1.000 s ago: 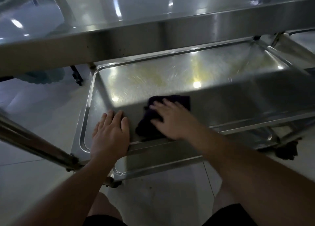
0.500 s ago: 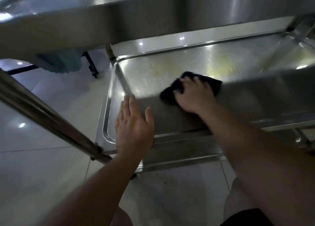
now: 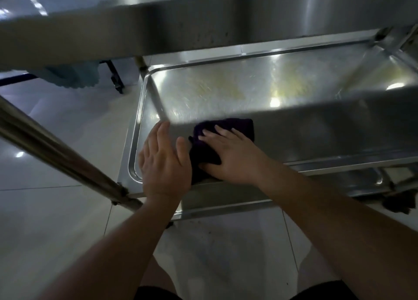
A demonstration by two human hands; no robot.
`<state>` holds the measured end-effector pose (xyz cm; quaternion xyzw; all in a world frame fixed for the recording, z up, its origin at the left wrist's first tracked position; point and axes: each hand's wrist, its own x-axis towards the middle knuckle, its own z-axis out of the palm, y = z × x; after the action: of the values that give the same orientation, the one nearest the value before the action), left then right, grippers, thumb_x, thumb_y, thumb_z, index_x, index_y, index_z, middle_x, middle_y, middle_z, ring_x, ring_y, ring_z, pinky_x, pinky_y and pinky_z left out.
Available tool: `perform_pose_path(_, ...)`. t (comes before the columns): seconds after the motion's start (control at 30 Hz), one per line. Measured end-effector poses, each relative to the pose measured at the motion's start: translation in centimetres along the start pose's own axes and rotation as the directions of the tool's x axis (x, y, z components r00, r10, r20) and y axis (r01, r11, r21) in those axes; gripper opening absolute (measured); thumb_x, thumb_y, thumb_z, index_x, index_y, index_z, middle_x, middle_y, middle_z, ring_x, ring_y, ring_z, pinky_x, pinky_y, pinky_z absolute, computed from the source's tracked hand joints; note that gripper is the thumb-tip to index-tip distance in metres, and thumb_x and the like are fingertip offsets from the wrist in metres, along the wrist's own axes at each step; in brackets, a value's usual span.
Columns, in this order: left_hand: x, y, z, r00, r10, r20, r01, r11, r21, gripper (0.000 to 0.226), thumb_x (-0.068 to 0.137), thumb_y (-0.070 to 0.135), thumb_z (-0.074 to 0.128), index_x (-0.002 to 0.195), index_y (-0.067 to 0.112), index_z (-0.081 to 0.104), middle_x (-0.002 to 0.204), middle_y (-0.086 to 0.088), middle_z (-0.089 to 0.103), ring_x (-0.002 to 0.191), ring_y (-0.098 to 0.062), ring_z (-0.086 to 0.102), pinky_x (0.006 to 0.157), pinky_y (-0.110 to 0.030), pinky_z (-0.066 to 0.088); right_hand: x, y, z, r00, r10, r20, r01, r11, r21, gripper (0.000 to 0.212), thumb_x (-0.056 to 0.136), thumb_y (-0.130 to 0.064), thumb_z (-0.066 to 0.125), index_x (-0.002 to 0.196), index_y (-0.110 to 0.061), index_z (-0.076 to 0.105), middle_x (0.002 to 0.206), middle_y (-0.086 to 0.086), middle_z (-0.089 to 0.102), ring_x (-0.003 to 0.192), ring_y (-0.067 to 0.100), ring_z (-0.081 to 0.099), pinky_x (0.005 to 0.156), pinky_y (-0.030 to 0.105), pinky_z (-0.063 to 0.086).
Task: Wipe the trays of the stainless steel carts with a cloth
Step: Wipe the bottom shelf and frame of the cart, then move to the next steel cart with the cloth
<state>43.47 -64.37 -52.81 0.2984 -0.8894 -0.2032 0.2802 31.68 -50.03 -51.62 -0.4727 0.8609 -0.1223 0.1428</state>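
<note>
Cloth drawn back to the tray's near-left corner

The right hand (image 3: 230, 157), fingers flat, presses the dark cloth (image 3: 217, 141) on the lower tray (image 3: 226, 91), now nearer than half a second ago, beside the flat, bracing left hand (image 3: 162, 161). The yellowish far patches look yet unwiped.

The upper tray (image 3: 203, 26) blocks the far rim of the lower tray (image 3: 226, 91) and is itself cut off at the top and both side edges. The right hand (image 3: 233, 157) hides much of the dark cloth (image 3: 228, 127). Left of the lower tray, a pale blue thing (image 3: 72, 75) under the upper tray is too blurred to identify. A dark lump (image 3: 398, 203) at the lower tray's near right corner cannot be made out.
</note>
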Motion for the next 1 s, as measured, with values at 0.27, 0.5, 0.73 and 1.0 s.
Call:
perform_pose_path(0.27,1.0,0.3,-0.8,0.926,-0.049,0.374,0.026,0.997,0.067,0.061,0.107,0.056,0.036,0.159,0.023,0.03,0.163,-0.006,0.036,0.151,-0.029,0.033,0.124,-0.053,0.027,-6.0,0.5,-0.4,0.999,-0.018,0.038,0.019,1.0,-0.014,0.074,0.097,-0.048,0.057,0.162,-0.031,0.025,0.17,-0.014,0.021,0.158,0.012,0.005,0.128,0.038,0.0)
perform_pose_path(0.5,0.2,2.3,-7.6,0.753,-0.053,0.656,-0.111,0.972,0.205,0.071,0.103,0.05,0.053,0.162,0.02,0.029,0.168,-0.008,0.029,0.157,-0.031,0.025,0.124,-0.054,0.023,-10.1,-2.5,-4.1,0.957,0.124,0.264,-0.165,0.976,0.14,0.06,0.099,-0.005,0.052,0.155,-0.025,0.043,0.161,-0.007,0.04,0.153,0.018,0.027,0.126,0.04,0.018)
perform_pose_path(0.73,-5.0,9.0,-22.8,0.515,-0.328,0.792,-0.137,0.881,0.453,0.077,0.093,0.072,0.044,0.155,0.027,0.044,0.16,0.004,0.047,0.147,-0.02,0.042,0.115,-0.042,0.037,-18.8,-8.0,-13.8,0.643,0.29,0.709,-0.416,0.909,0.005,0.031,0.098,-0.011,0.053,0.127,-0.017,0.053,0.123,0.008,0.061,0.104,0.026,0.06,0.092,0.038,0.054)
perform_pose_path(1.0,-4.1,19.2,-38.9,0.385,-0.546,0.744,0.057,0.818,0.572,0.069,0.097,0.064,0.042,0.155,0.026,0.041,0.149,-0.002,0.052,0.136,-0.027,0.05,0.106,-0.047,0.046,-24.4,-15.5,-28.9,0.626,0.321,0.71,-0.367,0.925,-0.096,0.039,0.09,-0.008,0.06,0.124,-0.024,0.053,0.11,0.0,0.062,0.095,0.023,0.063,0.083,0.038,0.056)
